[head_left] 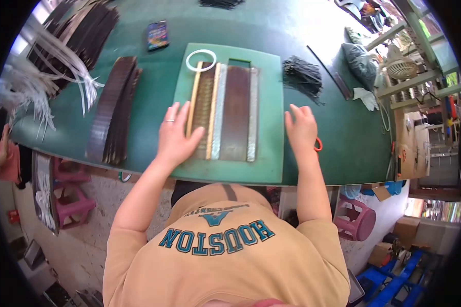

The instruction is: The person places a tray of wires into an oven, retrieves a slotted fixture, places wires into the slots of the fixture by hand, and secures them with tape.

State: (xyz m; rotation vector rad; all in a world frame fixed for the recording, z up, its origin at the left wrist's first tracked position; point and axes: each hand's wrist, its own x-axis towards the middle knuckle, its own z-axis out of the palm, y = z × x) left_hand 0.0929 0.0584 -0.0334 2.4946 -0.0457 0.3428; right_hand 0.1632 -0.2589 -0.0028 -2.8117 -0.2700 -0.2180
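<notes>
My left hand [178, 132] lies with its fingers spread at the left side of a patterned brown strip panel [204, 107], which has pale yellow edge strips. This panel rests on a light green board [269, 128]. Beside it is a dark brown flat panel [236, 110] between two silvery strips. Near the board's right edge is my right hand [302, 128], its thumb apart from slightly bent fingers, with nothing visible in them. A red loop handle [319, 144] shows beside that wrist; the rest of it is hidden. A white ring [201, 60] lies at the board's upper left.
Dark strips [112, 110] are stacked at the left, near white straps [79, 66]. A phone [158, 35] lies farther back. To the right are a bundle of black ties [302, 77], a thin dark bar [329, 71] and a fan [400, 66]. Pink stools [354, 219] stand below the table.
</notes>
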